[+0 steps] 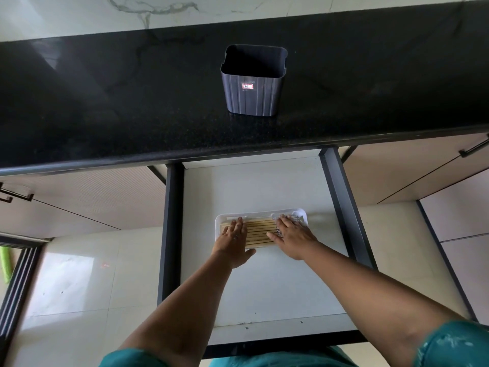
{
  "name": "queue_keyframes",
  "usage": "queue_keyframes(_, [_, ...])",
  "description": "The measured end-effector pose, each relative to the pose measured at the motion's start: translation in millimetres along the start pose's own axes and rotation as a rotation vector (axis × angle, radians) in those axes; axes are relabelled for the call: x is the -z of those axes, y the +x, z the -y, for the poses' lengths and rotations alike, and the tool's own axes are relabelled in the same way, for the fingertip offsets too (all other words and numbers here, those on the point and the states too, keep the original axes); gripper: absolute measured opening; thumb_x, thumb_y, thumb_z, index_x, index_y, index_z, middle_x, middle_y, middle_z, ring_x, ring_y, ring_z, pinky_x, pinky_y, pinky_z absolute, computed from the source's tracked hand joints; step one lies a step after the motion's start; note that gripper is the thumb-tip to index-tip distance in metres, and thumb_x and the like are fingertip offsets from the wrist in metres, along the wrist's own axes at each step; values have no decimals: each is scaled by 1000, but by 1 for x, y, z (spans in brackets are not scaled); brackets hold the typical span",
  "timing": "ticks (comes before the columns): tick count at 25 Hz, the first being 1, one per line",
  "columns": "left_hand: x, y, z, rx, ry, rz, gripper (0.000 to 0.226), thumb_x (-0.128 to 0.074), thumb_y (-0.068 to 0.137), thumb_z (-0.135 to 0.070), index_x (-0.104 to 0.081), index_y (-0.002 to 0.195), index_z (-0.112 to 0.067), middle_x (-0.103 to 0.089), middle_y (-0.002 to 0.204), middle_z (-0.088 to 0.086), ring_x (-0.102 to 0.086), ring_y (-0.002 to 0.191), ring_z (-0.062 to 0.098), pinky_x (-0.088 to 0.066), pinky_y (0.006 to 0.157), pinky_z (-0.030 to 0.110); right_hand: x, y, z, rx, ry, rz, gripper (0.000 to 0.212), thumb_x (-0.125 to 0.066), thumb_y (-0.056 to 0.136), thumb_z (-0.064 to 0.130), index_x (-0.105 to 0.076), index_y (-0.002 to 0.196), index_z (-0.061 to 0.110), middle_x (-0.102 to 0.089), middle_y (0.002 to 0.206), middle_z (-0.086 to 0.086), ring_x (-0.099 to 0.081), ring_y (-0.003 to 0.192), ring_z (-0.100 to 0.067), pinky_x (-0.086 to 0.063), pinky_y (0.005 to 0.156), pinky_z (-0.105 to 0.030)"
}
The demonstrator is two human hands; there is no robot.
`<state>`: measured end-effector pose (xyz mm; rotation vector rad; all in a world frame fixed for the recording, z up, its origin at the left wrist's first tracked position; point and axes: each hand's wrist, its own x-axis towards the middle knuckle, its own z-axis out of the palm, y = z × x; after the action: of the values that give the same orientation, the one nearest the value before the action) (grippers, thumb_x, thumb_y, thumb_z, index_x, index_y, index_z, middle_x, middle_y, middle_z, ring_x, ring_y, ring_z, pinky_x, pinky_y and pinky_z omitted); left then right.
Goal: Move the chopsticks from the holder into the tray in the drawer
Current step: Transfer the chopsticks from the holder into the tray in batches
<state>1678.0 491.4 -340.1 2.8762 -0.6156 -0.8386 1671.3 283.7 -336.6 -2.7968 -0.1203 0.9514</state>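
Note:
Several light wooden chopsticks (260,231) lie side by side, left to right, in a white tray (301,214) on the floor of the open drawer (264,186). My left hand (234,241) rests flat on their left ends with straight fingers. My right hand (292,234) lies flat on their right ends, fingers spread. The dark grey ribbed holder (252,95) stands upright on the black countertop above the drawer, and nothing shows inside it.
The speckled black countertop (105,115) overhangs the drawer's back. Dark metal drawer rails (341,197) run along both sides. Cabinet fronts with black handles (473,149) flank the drawer. Pale floor tiles lie on the left below.

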Motion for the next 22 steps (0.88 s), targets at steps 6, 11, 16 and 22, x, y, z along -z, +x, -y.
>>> queue_keyframes(6, [-6, -8, -5, -23, 66, -120, 84, -47, 91, -50, -8, 151, -5, -6, 160, 15, -5, 147, 29, -7, 120, 40, -2, -8, -3, 3, 137, -203, 63, -28, 97, 57, -41, 139, 12, -43, 144, -8, -33, 138, -26, -32, 112, -36])
queue_keyframes(11, [0, 0, 2, 11, 31, -28, 101, -51, 84, -62, -2, 151, -5, -1, 160, 14, 0, 147, 29, -4, 120, 42, 7, 5, -2, 6, 48, -73, 70, -27, 96, 58, -22, 150, 13, -24, 156, -9, -17, 146, -29, -19, 118, -40])
queue_keyframes(16, [-2, 9, 2, 42, -31, -69, 101, -55, 79, -64, -13, 149, -6, -14, 158, 14, -11, 145, 30, -11, 119, 41, 2, 11, 0, 6, -51, -140, 70, -27, 94, 62, -32, 144, 13, -38, 143, -9, -37, 132, -29, -33, 110, -39])
queue_keyframes(22, [-12, 1, 2, 16, 52, -186, 81, -47, 86, -58, -24, 146, -9, -23, 155, 10, -19, 143, 28, -13, 117, 42, -3, 7, -5, 54, -21, -284, 59, -36, 94, 58, -53, 119, 8, -44, 124, -9, -48, 115, -28, -43, 97, -38])
